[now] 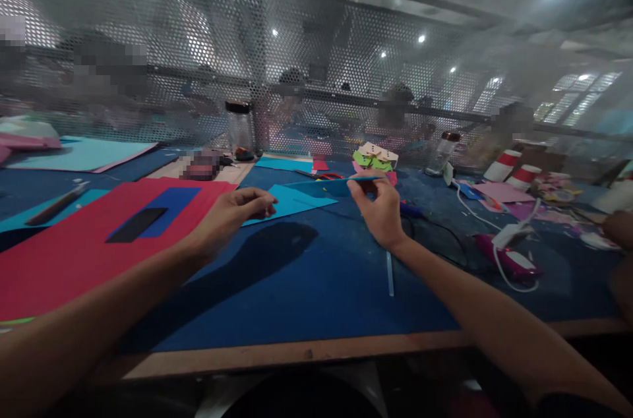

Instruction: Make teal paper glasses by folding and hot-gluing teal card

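My right hand (378, 207) pinches a thin blue sheet (324, 188) between thumb and fingers, holding it above the table. The sheet's free end points left toward my left hand (247, 205). That hand hovers with fingers curled and pressed together; whether anything small is in them is hidden. Below the held sheet lies a light blue sheet (301, 203) on the dark blue table top (306, 299). Left of my left hand is a stack of red sheets (64, 253), with a blue strip (180, 204) and a black strip (136, 225) on it.
Scissors (329, 176) lie behind the held sheet. Two glass jars (240, 131) (442, 157) stand by the perforated metal screen (316, 75). A magenta glue gun (514, 261) with a white cord lies right, near paper scraps (504, 192). Another person's hand (618, 230) shows at the right edge.
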`<state>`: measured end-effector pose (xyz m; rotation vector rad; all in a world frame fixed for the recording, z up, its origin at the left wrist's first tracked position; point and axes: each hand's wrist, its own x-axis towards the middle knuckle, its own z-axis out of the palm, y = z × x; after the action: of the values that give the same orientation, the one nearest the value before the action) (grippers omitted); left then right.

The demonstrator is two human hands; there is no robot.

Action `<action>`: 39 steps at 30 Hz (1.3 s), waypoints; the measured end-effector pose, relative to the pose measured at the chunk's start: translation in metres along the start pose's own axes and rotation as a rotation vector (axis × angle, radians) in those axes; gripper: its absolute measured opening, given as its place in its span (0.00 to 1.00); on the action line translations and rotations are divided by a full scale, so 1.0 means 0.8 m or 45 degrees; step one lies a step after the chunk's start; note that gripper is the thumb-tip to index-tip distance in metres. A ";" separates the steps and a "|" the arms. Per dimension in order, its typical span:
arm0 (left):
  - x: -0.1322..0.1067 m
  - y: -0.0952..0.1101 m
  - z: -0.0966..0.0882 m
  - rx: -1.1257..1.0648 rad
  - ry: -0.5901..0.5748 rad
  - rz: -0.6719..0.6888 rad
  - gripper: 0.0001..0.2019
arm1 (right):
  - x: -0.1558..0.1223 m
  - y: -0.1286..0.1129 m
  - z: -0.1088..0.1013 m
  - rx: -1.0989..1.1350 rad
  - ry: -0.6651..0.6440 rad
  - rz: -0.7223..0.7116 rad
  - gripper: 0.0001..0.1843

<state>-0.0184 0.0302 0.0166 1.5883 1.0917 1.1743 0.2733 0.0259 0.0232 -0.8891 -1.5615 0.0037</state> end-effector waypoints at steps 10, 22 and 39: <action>-0.019 0.025 0.057 -0.514 -0.457 -0.362 0.13 | -0.029 -0.037 -0.006 -0.423 -0.587 -0.884 0.08; -0.021 0.016 0.064 -0.577 -0.296 -0.429 0.12 | -0.038 -0.039 0.004 -0.494 -0.584 -0.877 0.08; -0.021 0.009 0.062 -0.470 -0.287 -0.351 0.14 | -0.042 -0.035 0.004 -0.553 -0.654 -0.821 0.08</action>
<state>0.0279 0.0054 0.0098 1.2072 0.8569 0.9231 0.2533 -0.0100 0.0080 -0.6993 -2.3331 -0.6310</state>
